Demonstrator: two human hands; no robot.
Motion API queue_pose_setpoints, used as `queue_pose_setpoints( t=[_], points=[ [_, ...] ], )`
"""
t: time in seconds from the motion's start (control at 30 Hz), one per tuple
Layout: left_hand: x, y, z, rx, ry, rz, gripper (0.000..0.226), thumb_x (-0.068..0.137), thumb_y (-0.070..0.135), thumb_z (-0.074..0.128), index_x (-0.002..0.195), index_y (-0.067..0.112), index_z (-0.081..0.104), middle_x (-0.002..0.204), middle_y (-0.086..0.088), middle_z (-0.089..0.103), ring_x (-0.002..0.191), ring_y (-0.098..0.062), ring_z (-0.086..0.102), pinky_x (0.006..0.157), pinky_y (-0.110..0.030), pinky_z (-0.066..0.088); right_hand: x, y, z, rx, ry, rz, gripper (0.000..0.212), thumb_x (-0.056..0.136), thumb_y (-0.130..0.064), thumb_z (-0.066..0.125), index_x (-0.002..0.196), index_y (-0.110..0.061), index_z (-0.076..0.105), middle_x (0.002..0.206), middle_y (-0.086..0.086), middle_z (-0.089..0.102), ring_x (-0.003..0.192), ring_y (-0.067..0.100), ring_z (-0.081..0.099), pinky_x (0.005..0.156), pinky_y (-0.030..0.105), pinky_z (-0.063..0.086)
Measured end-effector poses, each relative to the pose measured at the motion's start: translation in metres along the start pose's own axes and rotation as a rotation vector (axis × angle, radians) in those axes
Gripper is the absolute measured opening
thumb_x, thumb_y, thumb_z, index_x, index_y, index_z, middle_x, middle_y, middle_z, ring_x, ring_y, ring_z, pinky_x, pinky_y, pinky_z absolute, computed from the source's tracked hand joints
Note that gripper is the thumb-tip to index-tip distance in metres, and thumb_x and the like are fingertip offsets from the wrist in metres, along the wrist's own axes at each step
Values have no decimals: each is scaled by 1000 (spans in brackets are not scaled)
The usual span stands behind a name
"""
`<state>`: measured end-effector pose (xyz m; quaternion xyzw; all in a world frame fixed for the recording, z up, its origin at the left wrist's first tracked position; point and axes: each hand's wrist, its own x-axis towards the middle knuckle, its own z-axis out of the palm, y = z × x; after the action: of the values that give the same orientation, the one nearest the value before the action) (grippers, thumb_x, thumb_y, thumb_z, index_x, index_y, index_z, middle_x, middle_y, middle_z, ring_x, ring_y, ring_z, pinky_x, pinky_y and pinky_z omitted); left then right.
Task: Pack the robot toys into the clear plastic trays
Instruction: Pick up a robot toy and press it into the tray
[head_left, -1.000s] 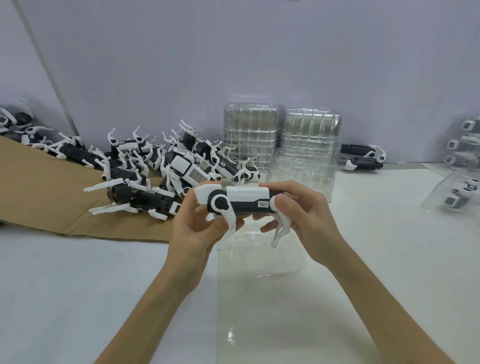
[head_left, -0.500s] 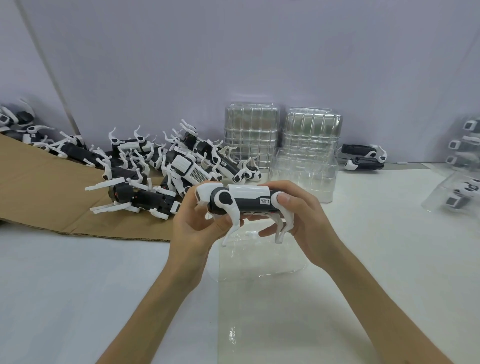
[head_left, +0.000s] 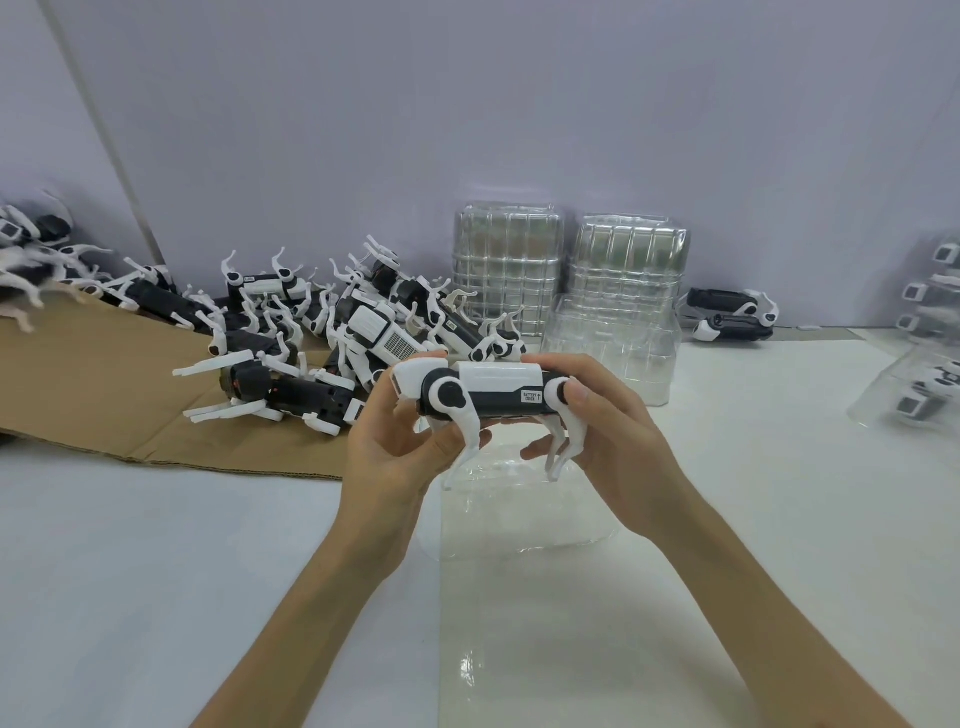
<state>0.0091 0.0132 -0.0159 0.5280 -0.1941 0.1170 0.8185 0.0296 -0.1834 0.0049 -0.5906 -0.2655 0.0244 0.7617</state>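
I hold a white and black robot dog toy (head_left: 493, 387) level in mid air, its white legs hanging down. My left hand (head_left: 400, 452) grips its head end from below. My right hand (head_left: 608, 441) grips its rear end, thumb on the white hip joint. Directly beneath the toy an open clear plastic tray (head_left: 519, 525) lies on the white table, with a clear flat sheet reaching toward me.
A heap of robot toys (head_left: 322, 332) lies on brown cardboard (head_left: 104, 395) at the left. Two stacks of clear trays (head_left: 506, 265) (head_left: 628, 270) stand against the back wall. One more toy (head_left: 732, 314) lies at the back right. Packed trays (head_left: 924, 384) sit at the right edge.
The toy has been turned a little in my hands, and its head end sits slightly lower and closer to me. Both hands keep their grip.
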Motion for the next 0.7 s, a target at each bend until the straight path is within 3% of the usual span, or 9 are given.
queue_pose_setpoints(
  t=[0.13, 0.27, 0.33, 0.4, 0.5, 0.57, 0.7],
  points=[
    [1, 0, -2, -79, 20, -30, 44, 81, 18, 79, 121, 21, 62, 124, -11, 68, 112, -34, 67, 87, -38, 57, -3, -1, 5, -127, 17, -133, 37, 86, -20, 64, 123, -17, 65, 118, 9, 67, 103, 25, 65, 77, 37, 56],
    [2, -3, -5, 29, 176, -44, 49, 84, 16, 69, 131, 18, 55, 129, -4, 64, 120, -21, 62, 104, -49, 50, -9, -3, 19, -477, 215, -494, 40, 79, -22, 78, 117, -19, 67, 121, 4, 69, 110, 27, 66, 76, 43, 59],
    [0, 0, -3, 205, 279, 68, 47, 86, 21, 66, 132, 25, 54, 134, 5, 60, 125, -14, 59, 106, -43, 48, -9, -5, 22, -719, 300, -700, 45, 77, -19, 83, 117, -17, 64, 128, 7, 65, 118, 26, 63, 74, 42, 58],
    [-4, 3, -1, 460, 274, 267, 44, 89, 25, 65, 131, 29, 52, 133, 11, 58, 125, -14, 57, 101, -33, 50, -8, -7, 21, -875, 346, -821, 48, 74, -17, 88, 116, -15, 64, 129, 9, 63, 120, 22, 61, 79, 34, 57],
    [-11, 1, 9, 691, 92, 495, 36, 92, 24, 64, 127, 30, 57, 117, 14, 63, 101, -17, 65, 82, -22, 51, -9, -5, 23, -957, 320, -842, 51, 73, -18, 90, 116, -11, 64, 130, 9, 62, 119, 18, 62, 89, 20, 50],
    [-15, 0, 16, 587, -22, 433, 37, 95, 13, 60, 128, 30, 58, 97, 14, 73, 84, -15, 68, 74, -19, 51, -10, -1, 25, -976, 299, -815, 50, 72, -18, 90, 114, -13, 64, 129, 10, 63, 115, 19, 64, 90, 16, 48],
    [-16, 1, 16, 388, -75, 250, 40, 94, 6, 58, 125, 30, 63, 85, -3, 76, 84, -25, 71, 79, -33, 56, -12, 2, 27, -966, 321, -772, 49, 67, -14, 88, 110, -11, 66, 125, 7, 66, 109, 12, 67, 86, 12, 48]
  ],
)
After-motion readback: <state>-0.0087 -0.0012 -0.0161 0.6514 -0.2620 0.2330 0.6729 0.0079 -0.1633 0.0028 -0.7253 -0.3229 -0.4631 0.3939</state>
